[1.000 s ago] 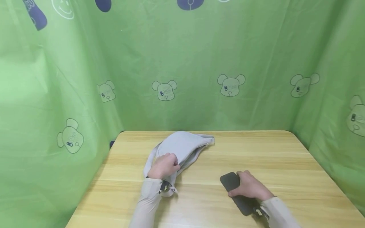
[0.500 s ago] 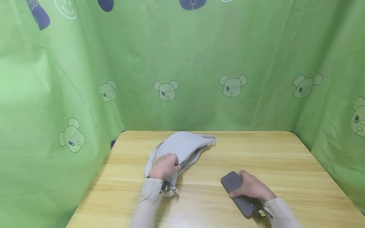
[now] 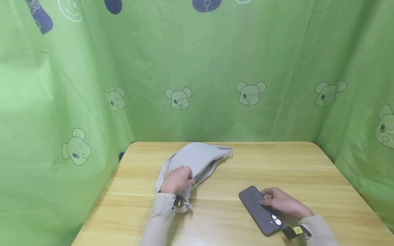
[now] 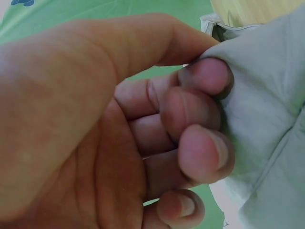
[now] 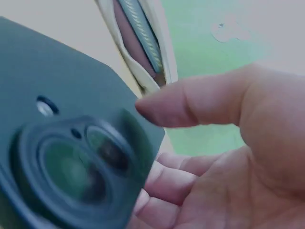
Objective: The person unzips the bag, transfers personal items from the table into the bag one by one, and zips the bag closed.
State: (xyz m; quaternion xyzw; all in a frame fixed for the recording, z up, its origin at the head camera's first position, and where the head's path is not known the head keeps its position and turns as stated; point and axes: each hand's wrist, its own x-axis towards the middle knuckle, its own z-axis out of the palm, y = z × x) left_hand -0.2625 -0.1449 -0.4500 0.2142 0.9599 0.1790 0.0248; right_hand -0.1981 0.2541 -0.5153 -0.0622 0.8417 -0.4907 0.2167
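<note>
A green curtain printed with bears walls in the wooden desk. Near its front right lies a dark phone, camera side up, with the right hand grasping its far edge (fingers underneath, thumb over). To the left, the left hand pinches the grey pouch bag.
</note>
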